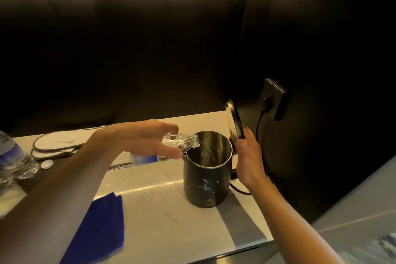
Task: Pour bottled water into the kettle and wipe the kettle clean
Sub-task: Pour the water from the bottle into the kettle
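A black kettle [206, 182] with a steel inside stands on the pale counter [162, 218], its lid [234, 122] swung up to the right. My left hand [141, 139] grips a clear water bottle [182, 141] with a blue label, tipped almost flat. The bottle's open neck sits over the kettle's rim and water runs in. My right hand [248, 156] rests against the edge of the raised lid, thumb on its rim. A folded blue cloth [98, 229] lies on the counter near the front left.
A second water bottle [12, 156] stands at the far left, with a white cap [47, 164] lying beside it. A looped cord [53, 146] lies behind. The kettle's cable runs to a wall socket [274, 98] on the dark right wall. The counter's front edge is close.
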Available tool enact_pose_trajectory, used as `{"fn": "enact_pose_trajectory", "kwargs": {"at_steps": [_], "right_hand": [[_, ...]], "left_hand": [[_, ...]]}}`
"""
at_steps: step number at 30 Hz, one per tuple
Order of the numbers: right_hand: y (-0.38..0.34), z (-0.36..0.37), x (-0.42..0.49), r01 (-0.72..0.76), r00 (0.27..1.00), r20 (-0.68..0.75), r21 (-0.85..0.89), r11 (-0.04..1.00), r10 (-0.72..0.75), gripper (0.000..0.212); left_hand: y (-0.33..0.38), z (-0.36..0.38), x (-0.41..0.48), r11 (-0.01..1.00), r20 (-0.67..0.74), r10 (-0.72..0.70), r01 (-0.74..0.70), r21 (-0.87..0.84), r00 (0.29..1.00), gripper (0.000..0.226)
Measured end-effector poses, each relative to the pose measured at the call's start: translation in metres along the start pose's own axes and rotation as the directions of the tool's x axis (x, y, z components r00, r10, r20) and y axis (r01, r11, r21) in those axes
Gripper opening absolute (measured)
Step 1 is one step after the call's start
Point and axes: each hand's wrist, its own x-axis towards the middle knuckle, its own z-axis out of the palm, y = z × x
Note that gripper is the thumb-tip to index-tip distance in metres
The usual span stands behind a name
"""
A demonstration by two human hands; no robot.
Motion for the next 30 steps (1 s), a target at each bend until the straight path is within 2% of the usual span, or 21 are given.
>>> {"fn": "enact_pose_trajectory", "kwargs": {"at_steps": [3,6,10,14,19,23,27,30], "right_hand": [[0.002,0.001,-0.001,0.015,1.0,-0.008,-0.018,1.0,-0.015,0.026],[0.002,0.001,-0.001,0.007,1.0,-0.01,-0.031,1.0,-0.008,0.032],[0.007,0.001,0.003,0.012,1.0,0.017,-0.028,1.0,-0.011,0.072],[0.009,0.0,0.003,0.039,0.999,0.023,-0.011,0.999,-0.038,0.085],[0.012,0.001,0.005,0.032,0.999,0.014,-0.035,0.999,-0.031,0.074],[0.012,0.0,0.004,0.039,0.999,0.021,-0.002,0.999,-0.039,0.087],[0.007,-0.001,0.004,0.049,0.998,0.034,0.005,0.999,-0.049,0.111],[0.006,-0.001,0.003,0.05,0.998,0.039,-0.01,0.999,-0.049,0.113]], "left_hand": [[-0.001,-0.001,0.001,1.0,-0.007,0.002,-0.002,0.025,1.0,0.082],[0.0,-0.002,0.001,0.999,-0.014,0.005,-0.004,0.037,1.0,0.088],[0.0,-0.005,0.0,0.999,0.0,0.019,-0.019,0.043,1.0,0.097],[0.001,-0.007,0.0,0.998,-0.006,0.023,-0.022,0.05,1.0,0.096],[0.004,-0.011,-0.002,0.997,-0.013,0.011,-0.01,0.08,1.0,0.095],[0.004,-0.015,-0.002,0.994,-0.013,0.003,-0.002,0.109,1.0,0.095],[0.002,-0.016,0.0,0.993,-0.02,0.016,-0.014,0.117,1.0,0.098],[0.0,-0.018,0.001,0.993,-0.033,0.017,-0.013,0.119,0.999,0.093]]}}
